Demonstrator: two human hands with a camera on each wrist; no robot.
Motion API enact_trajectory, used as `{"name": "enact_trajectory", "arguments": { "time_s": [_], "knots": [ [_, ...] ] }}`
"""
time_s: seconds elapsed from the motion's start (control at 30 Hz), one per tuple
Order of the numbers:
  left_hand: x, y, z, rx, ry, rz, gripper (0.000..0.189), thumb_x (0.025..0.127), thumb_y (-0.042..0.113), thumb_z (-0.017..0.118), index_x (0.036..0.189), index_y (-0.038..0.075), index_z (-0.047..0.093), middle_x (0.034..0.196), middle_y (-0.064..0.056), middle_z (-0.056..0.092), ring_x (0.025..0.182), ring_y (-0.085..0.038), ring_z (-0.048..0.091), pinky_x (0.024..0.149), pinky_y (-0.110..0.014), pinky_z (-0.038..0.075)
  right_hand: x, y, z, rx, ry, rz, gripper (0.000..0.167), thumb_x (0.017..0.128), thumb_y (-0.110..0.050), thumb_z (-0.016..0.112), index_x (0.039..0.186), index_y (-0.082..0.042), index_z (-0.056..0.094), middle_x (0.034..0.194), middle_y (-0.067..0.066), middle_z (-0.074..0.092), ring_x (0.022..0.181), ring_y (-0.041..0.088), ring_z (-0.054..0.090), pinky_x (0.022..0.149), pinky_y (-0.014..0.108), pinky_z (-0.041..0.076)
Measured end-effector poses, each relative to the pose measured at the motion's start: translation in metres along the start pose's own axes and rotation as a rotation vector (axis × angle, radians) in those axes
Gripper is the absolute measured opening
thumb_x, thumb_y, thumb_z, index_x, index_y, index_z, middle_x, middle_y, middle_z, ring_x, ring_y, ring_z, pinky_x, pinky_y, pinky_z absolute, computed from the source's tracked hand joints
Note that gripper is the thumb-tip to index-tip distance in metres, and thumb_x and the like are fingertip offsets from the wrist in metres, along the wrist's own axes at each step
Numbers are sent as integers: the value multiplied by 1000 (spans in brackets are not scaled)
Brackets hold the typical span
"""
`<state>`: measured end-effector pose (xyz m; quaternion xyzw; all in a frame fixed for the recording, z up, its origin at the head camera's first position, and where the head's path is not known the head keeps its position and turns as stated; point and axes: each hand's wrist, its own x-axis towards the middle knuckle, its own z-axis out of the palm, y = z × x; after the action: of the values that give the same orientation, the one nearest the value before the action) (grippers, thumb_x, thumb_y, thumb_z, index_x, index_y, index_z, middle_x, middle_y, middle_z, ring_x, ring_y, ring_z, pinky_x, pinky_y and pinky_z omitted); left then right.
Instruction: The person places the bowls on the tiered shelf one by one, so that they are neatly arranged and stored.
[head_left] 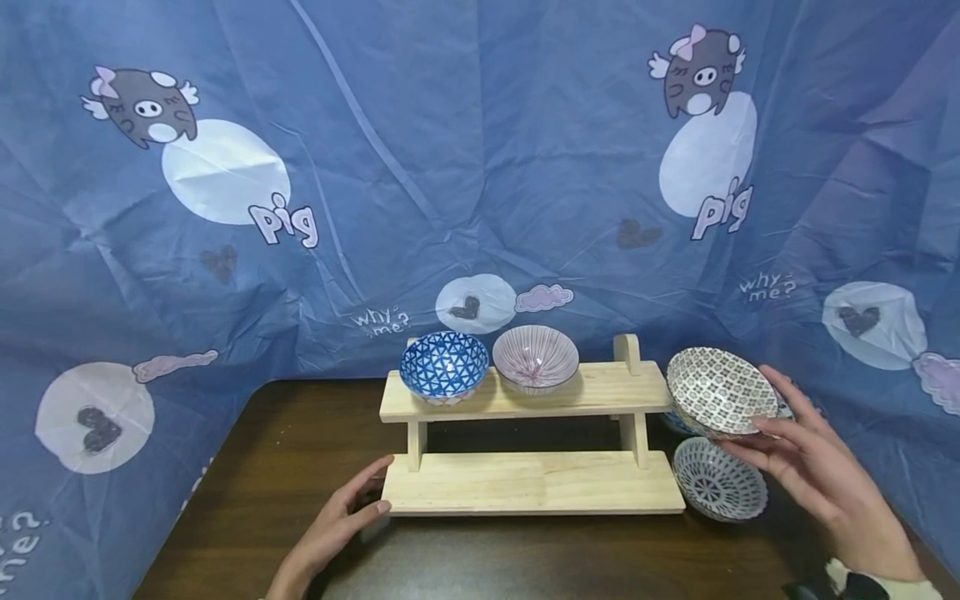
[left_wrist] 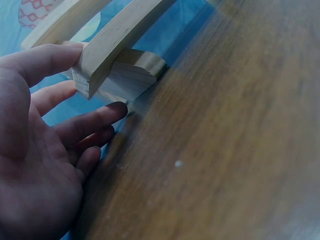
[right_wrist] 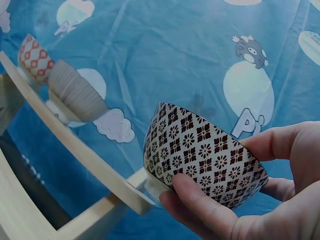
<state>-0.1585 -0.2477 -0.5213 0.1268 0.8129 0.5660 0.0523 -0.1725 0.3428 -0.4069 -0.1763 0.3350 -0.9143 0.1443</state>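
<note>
My right hand (head_left: 828,475) grips a bowl (head_left: 720,392) with a dark floral lattice pattern, held tilted off the right end of the wooden two-tier rack (head_left: 532,483). In the right wrist view, the thumb and fingers pinch the patterned bowl (right_wrist: 200,155) by rim and underside. My left hand (head_left: 337,525) touches the left end of the lower shelf; the left wrist view has its fingertips against the shelf end (left_wrist: 92,75). On the upper shelf stand a blue triangle-patterned bowl (head_left: 444,367) and a purple-striped bowl (head_left: 536,358), side by side.
A grey dashed-pattern bowl (head_left: 720,482) sits on the dark wooden table (head_left: 480,554) right of the rack. Behind the held bowl, part of a blue bowl (head_left: 675,423) shows. A blue printed cloth (head_left: 480,167) hangs behind the table and along its sides.
</note>
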Motion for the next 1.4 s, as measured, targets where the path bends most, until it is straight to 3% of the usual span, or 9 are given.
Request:
{"name": "enact_trajectory", "arguments": {
  "time_s": [0.1,0.13,0.2,0.27,0.33,0.47,0.67,0.87,1.4],
  "knots": [
    [0,-1,0,1,-1,11,59,97,15,62,152,9,41,138,-24,57,114,4,54,93,-23,46,6,3,4,-27,29,21,69,102,13,19,149,-31,43,135,13,34,120,38,62,98,53,52],
    [0,-1,0,1,-2,12,59,97,15,62,152,9,41,138,-24,57,114,4,54,93,-23,46,8,5,5,-36,44,30,69,102,13,20,149,-33,43,145,19,25,119,37,63,98,52,52],
    [0,-1,0,1,-4,11,60,97,15,62,152,9,41,139,-24,57,113,4,55,93,-23,46,13,7,9,-70,89,46,70,102,12,23,149,-37,42,157,25,-9,116,34,65,95,50,54],
    [1,-1,0,1,-5,6,60,97,15,62,152,9,41,139,-25,57,113,4,55,93,-23,46,19,8,12,-115,131,58,73,103,11,25,152,-42,34,151,22,-42,113,32,67,92,48,56],
    [1,-1,0,-2,-7,-3,60,97,15,62,152,9,41,139,-25,57,113,4,55,93,-23,46,24,10,16,-134,159,76,76,103,9,26,155,-47,22,145,11,-58,112,28,68,90,46,57],
    [1,-1,1,-6,-11,-17,60,97,16,62,152,9,40,139,-25,56,114,2,54,93,-23,46,32,13,22,-195,187,97,80,104,7,27,158,-46,0,147,18,-54,109,27,68,89,44,58],
    [1,-1,1,-4,-13,-26,60,97,17,62,153,10,40,140,-24,56,115,1,54,94,-25,46,43,19,30,-285,228,118,82,104,6,30,159,-39,-11,152,24,-45,106,24,68,88,40,58],
    [1,0,1,-1,-12,-42,60,97,18,62,153,10,40,141,-24,55,115,1,54,94,-25,46,50,25,37,-276,205,121,83,103,7,31,159,-38,-10,150,23,-48,105,27,68,89,39,58],
    [1,1,-1,3,-8,-35,61,97,18,63,153,11,40,141,-23,56,115,1,55,93,-24,47,69,38,50,-359,280,164,83,103,5,33,160,-37,-10,160,22,-32,105,20,66,88,36,58]
  ]
}}
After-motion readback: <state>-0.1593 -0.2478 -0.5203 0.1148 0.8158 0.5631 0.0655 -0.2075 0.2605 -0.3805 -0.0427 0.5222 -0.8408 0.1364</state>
